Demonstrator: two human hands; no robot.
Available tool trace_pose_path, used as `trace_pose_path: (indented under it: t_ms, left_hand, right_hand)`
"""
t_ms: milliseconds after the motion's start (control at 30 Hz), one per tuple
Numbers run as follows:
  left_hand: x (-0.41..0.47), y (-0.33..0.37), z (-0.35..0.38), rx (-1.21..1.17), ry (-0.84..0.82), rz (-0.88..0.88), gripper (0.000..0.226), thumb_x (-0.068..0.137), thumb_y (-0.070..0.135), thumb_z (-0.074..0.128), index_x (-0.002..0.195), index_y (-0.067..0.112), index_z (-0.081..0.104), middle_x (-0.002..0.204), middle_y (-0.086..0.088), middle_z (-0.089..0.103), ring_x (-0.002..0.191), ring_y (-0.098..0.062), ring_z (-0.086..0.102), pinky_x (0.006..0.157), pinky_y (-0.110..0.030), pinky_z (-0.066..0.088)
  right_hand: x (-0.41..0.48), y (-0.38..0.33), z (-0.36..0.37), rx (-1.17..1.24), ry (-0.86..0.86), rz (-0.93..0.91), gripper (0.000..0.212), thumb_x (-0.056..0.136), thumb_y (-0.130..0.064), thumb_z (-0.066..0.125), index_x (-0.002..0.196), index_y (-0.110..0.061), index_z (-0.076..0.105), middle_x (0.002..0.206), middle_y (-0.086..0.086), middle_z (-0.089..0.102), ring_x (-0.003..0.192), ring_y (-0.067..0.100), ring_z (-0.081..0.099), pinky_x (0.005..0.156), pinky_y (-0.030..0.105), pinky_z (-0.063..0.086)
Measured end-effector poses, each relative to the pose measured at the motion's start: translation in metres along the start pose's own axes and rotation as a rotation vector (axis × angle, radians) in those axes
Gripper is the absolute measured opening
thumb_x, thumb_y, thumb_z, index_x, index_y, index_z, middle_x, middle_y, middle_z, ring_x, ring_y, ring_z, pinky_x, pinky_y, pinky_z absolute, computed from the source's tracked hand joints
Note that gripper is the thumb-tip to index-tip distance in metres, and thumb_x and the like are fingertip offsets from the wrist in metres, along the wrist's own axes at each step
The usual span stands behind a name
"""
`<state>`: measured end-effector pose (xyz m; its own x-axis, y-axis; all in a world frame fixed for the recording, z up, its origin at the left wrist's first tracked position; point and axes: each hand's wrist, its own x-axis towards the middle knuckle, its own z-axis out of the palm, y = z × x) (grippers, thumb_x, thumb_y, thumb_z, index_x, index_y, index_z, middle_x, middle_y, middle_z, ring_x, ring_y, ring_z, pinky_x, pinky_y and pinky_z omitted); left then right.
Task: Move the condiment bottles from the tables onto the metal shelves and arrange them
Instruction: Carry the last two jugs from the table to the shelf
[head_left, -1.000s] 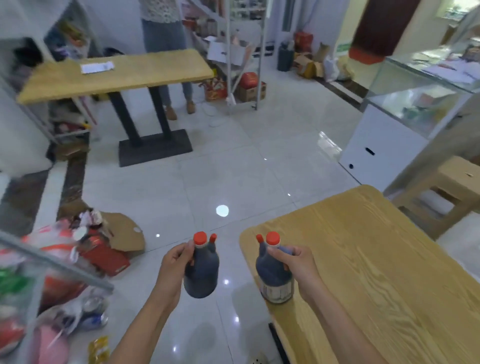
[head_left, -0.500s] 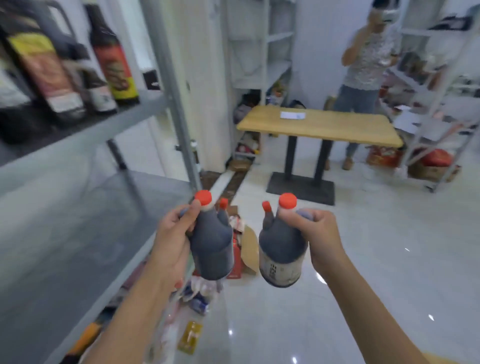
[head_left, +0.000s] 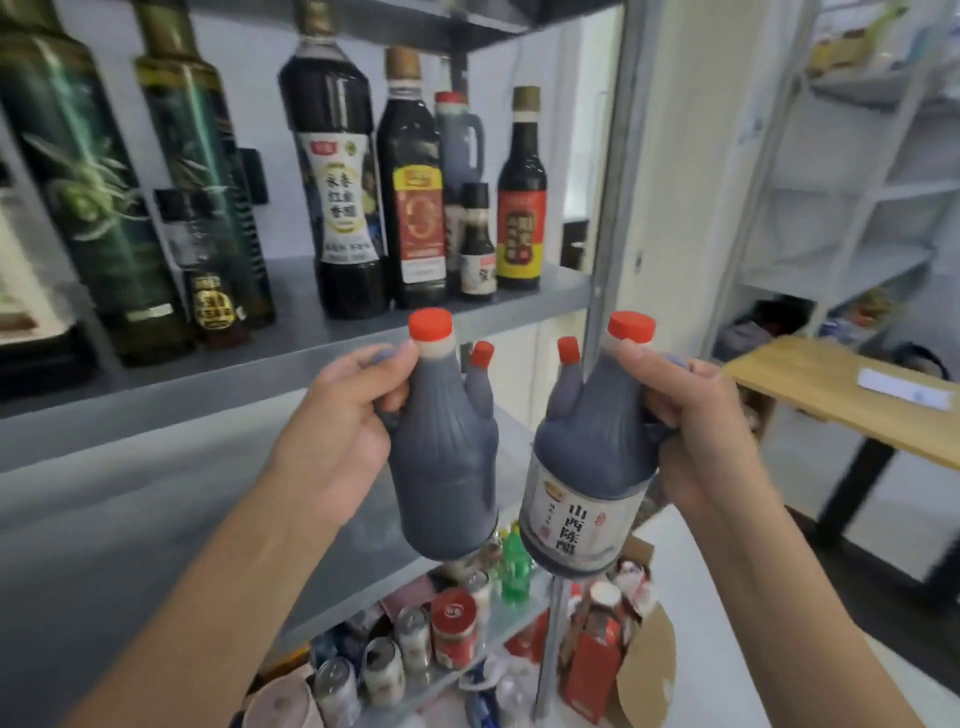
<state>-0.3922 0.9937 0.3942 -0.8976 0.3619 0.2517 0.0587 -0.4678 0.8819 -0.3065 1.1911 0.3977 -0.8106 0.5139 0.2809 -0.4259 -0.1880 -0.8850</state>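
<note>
Two ribbed dark plastic jugs are in the air, one per grip, in front of the grey metal rack. Left to right:

- upper shelf (head_left: 208, 384), flat matte grey sheet metal: two tall green bottles (head_left: 88, 208) with a leaf print, and a small dark bottle (head_left: 208, 270) with black cap and gold label just in front of them. Next a tall dark bottle (head_left: 337, 182) with a white label, a red-label bottle (head_left: 415, 197), and a handled jug (head_left: 460, 140) with a red cap behind it. Last a stubby black-capped bottle (head_left: 477, 244) and a slim bottle (head_left: 522, 202) with a red-yellow label. All upright.
- middle shelf (head_left: 104, 545): bare grey sheet, blurred.
- left grip (head_left: 337, 431): fingers curled round the moulded handle of the left jug (head_left: 447, 467). The jug is near upright with no label on the face shown. It has a wide red screw cap and a small red spout cap beside it.
- right grip (head_left: 696, 436): wrapped round the handle of the right jug (head_left: 587, 452), which has the same red caps, mirrored. A white label with black characters faces the camera. Small gap between the jugs.
- grey metal post (head_left: 613, 182) runs vertically behind the right jug.
- bottom shelf: round metal cans (head_left: 452, 629), a green plastic bottle (head_left: 514, 561), and brown cardboard (head_left: 644, 670) beside them.
- far right: wood-grain surface (head_left: 831, 395) on a black leg, with a white slip (head_left: 906, 392) on it. White shelving (head_left: 857, 208) behind, blurred.
</note>
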Motion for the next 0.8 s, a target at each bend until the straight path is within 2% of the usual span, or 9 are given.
trace_pose_path:
  t_ms: [100, 200, 267, 333, 400, 500, 667, 733, 800]
  left_hand:
    - [0.007, 0.021, 0.02, 0.057, 0.084, 0.041, 0.019, 0.073, 0.023, 0.057, 0.068, 0.014, 0.042, 0.05, 0.004, 0.031, 0.048, -0.006, 0.032, 0.057, -0.02, 0.028]
    - [0.017, 0.044, 0.042, 0.042, 0.159, 0.1, 0.016, 0.075, 0.023, 0.057, 0.079, 0.01, 0.049, 0.048, 0.005, 0.033, 0.044, -0.006, 0.035, 0.059, -0.019, 0.033]
    - [0.027, 0.06, 0.057, 0.003, 0.211, 0.172, 0.012, 0.08, 0.019, 0.057, 0.074, 0.012, 0.049, 0.049, 0.004, 0.033, 0.042, -0.006, 0.037, 0.055, -0.015, 0.039]
    - [0.04, 0.077, 0.066, -0.013, 0.264, 0.254, 0.016, 0.086, 0.016, 0.057, 0.073, 0.014, 0.049, 0.051, 0.004, 0.033, 0.043, -0.007, 0.035, 0.058, -0.014, 0.039]
    - [0.056, 0.093, 0.071, -0.029, 0.299, 0.321, 0.015, 0.091, 0.017, 0.058, 0.077, 0.014, 0.051, 0.053, 0.004, 0.034, 0.047, -0.008, 0.034, 0.069, -0.019, 0.039]
    - [0.081, 0.105, 0.077, 0.015, 0.375, 0.393, 0.016, 0.091, 0.016, 0.059, 0.077, 0.013, 0.052, 0.051, 0.005, 0.038, 0.046, -0.007, 0.036, 0.07, -0.024, 0.041]
    - [0.117, 0.099, 0.082, 0.13, 0.6, 0.397, 0.026, 0.088, 0.017, 0.065, 0.064, 0.015, 0.053, 0.045, 0.007, 0.044, 0.041, -0.005, 0.041, 0.055, -0.019, 0.042]
    - [0.128, 0.094, 0.075, 0.172, 0.649, 0.374, 0.029, 0.089, 0.017, 0.064, 0.062, 0.015, 0.053, 0.043, 0.008, 0.045, 0.04, -0.005, 0.042, 0.051, -0.017, 0.04]
    - [0.135, 0.091, 0.066, 0.218, 0.691, 0.342, 0.029, 0.088, 0.02, 0.065, 0.062, 0.016, 0.053, 0.047, 0.006, 0.043, 0.045, -0.007, 0.04, 0.056, -0.019, 0.039]
  right_hand:
    - [0.031, -0.017, 0.002, 0.021, -0.138, 0.003, 0.042, 0.059, -0.022, 0.073, 0.035, -0.023, 0.037, 0.036, -0.013, 0.034, 0.034, 0.002, 0.038, 0.04, 0.013, 0.032]
    - [0.069, -0.033, 0.004, 0.081, -0.239, 0.006, 0.019, 0.062, -0.021, 0.078, 0.057, -0.017, 0.06, 0.053, -0.006, 0.059, 0.055, 0.01, 0.061, 0.062, 0.021, 0.048]
    - [0.095, -0.047, 0.012, 0.126, -0.28, 0.027, 0.013, 0.068, -0.02, 0.077, 0.072, -0.013, 0.067, 0.068, 0.0, 0.069, 0.069, 0.016, 0.068, 0.072, 0.031, 0.053]
    - [0.117, -0.061, 0.024, 0.167, -0.311, 0.032, 0.018, 0.071, -0.023, 0.076, 0.082, -0.011, 0.069, 0.078, 0.002, 0.072, 0.078, 0.019, 0.07, 0.078, 0.034, 0.055]
    - [0.136, -0.071, 0.037, 0.187, -0.335, 0.017, 0.024, 0.071, -0.026, 0.077, 0.088, -0.011, 0.069, 0.08, 0.001, 0.073, 0.079, 0.018, 0.071, 0.077, 0.034, 0.056]
    - [0.162, -0.073, 0.062, 0.217, -0.352, 0.021, 0.035, 0.069, -0.026, 0.08, 0.096, -0.007, 0.07, 0.089, 0.004, 0.075, 0.083, 0.02, 0.072, 0.078, 0.035, 0.058]
    - [0.189, -0.047, 0.101, 0.213, -0.346, 0.046, 0.033, 0.058, -0.023, 0.086, 0.083, -0.005, 0.072, 0.087, 0.007, 0.074, 0.085, 0.022, 0.071, 0.084, 0.043, 0.057]
    - [0.195, -0.035, 0.113, 0.214, -0.353, 0.042, 0.019, 0.061, -0.019, 0.085, 0.063, -0.011, 0.068, 0.078, 0.007, 0.071, 0.077, 0.019, 0.069, 0.081, 0.037, 0.057]
    - [0.2, -0.027, 0.122, 0.171, -0.34, 0.001, 0.028, 0.064, -0.021, 0.084, 0.054, -0.016, 0.059, 0.076, 0.008, 0.067, 0.071, 0.016, 0.064, 0.071, 0.029, 0.053]
